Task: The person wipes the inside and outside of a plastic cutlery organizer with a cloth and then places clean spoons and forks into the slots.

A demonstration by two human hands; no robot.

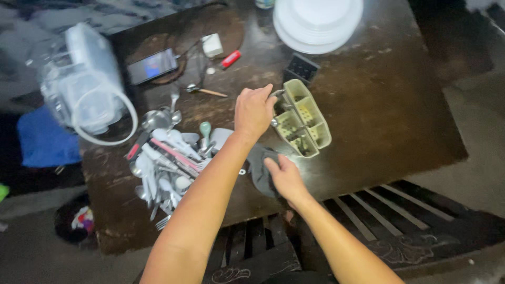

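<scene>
The left hand [254, 110] was closed over the near edge of a pale green cutlery caddy [301, 118], fingers curled on its rim, seemingly to steady or tip it, since the caddy lay tilted on the dark wooden table [379, 100] with its compartments facing up. The right hand [284, 176] rested flat on a dark grey cloth [259, 167] just below the caddy, fingers loosely spread and pressing it down rather than gripping it. A heap of spoons and forks [165, 163] lay to the left (probably kept loose there within reach), near a phone [152, 66], a red lighter [231, 58] and a clear plastic container [87, 84]. White plates [317, 21] sat stacked at the far edge
</scene>
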